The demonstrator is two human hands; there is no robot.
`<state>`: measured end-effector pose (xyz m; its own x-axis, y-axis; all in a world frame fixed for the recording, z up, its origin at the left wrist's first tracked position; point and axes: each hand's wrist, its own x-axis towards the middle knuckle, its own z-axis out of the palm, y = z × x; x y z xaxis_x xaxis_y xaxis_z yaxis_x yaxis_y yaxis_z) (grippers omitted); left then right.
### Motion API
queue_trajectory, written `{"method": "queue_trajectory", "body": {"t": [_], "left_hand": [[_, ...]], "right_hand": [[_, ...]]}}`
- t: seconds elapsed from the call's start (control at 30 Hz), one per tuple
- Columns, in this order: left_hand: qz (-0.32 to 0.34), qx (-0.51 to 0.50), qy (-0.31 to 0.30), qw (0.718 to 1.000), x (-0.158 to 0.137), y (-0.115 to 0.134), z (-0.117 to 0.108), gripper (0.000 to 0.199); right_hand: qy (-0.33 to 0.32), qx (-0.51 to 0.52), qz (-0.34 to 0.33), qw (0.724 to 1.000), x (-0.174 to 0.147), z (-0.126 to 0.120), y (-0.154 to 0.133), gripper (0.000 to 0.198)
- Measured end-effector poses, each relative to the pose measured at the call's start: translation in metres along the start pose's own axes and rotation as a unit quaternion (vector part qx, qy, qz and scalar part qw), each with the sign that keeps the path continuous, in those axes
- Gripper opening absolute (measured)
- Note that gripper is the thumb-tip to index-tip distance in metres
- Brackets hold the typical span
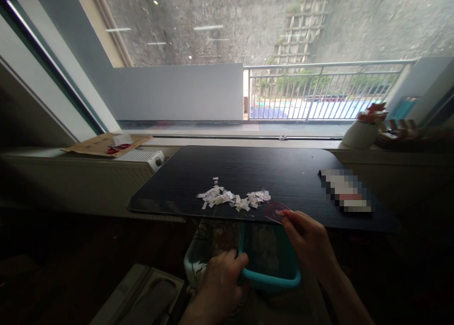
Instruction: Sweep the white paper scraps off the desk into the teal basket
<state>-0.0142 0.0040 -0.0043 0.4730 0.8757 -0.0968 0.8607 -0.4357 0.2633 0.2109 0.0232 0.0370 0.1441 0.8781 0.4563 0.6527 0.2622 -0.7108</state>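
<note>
My left hand (226, 280) is closed on the left rim of a turquoise bin (273, 281) below the table's front edge. Pale scraps show dimly inside the bin. With its fingers pinched, my right hand (308, 235) holds a transparent, pinkish rounded plastic piece (272, 212) at the front edge of the black table (258, 166). Just left of that piece lies a loose spread of small white paper scraps (217, 196), several of them overlapping, close to the edge.
On the table's right lies a blurred-out flat object (345, 192). A second container (192, 261) stands left of the bin, and a box (142, 292) is lower left. A white heater (142, 158), a brown paper envelope (94, 145) and a white vase (360, 133) line the window side.
</note>
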Motion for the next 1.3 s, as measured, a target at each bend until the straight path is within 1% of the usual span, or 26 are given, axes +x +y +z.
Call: {"method": "queue_trajectory", "body": {"t": [0.13,0.23,0.4,0.5,0.6,0.7,0.83,0.97,1.03,1.17,1.3], "left_hand": [[-0.003,-0.001,-0.006,1.000,0.000,0.000,0.000,0.016],[-0.004,0.002,-0.001,1.000,0.000,0.000,0.001,0.015],[-0.002,0.006,-0.003,1.000,0.000,-0.001,0.002,0.016],[-0.006,0.007,-0.014,1.000,0.001,0.000,0.001,0.016],[-0.011,0.008,-0.022,1.000,0.001,0.001,0.000,0.015],[-0.008,0.006,-0.013,1.000,0.002,0.001,0.001,0.015],[0.003,0.004,0.002,1.000,0.001,-0.001,0.003,0.019],[0.006,0.002,0.008,1.000,0.001,-0.001,0.004,0.019],[0.004,0.006,0.006,1.000,0.001,-0.001,0.004,0.019],[0.003,0.010,-0.005,1.000,0.002,0.000,0.004,0.019],[0.003,0.008,-0.007,1.000,0.002,0.001,0.003,0.019]], "right_hand": [[0.029,-0.038,0.009,0.999,0.016,0.006,0.008,0.026],[0.031,-0.073,0.015,0.997,0.030,0.010,0.016,0.027],[0.045,-0.062,0.018,0.997,0.042,0.015,0.022,0.029],[0.032,-0.056,0.019,0.998,0.041,0.015,0.020,0.029],[0.037,-0.072,0.025,0.996,0.038,0.012,0.017,0.028],[0.042,-0.078,0.021,0.996,0.034,0.010,0.015,0.027],[0.015,-0.063,0.013,0.998,0.032,0.010,0.013,0.026],[0.030,-0.108,0.022,0.993,0.033,0.008,0.014,0.026],[0.029,-0.114,0.018,0.993,0.035,0.006,0.013,0.027],[0.014,-0.098,0.016,0.995,0.035,0.006,0.009,0.027],[-0.006,-0.064,0.030,0.997,0.030,0.004,0.007,0.025]]}}
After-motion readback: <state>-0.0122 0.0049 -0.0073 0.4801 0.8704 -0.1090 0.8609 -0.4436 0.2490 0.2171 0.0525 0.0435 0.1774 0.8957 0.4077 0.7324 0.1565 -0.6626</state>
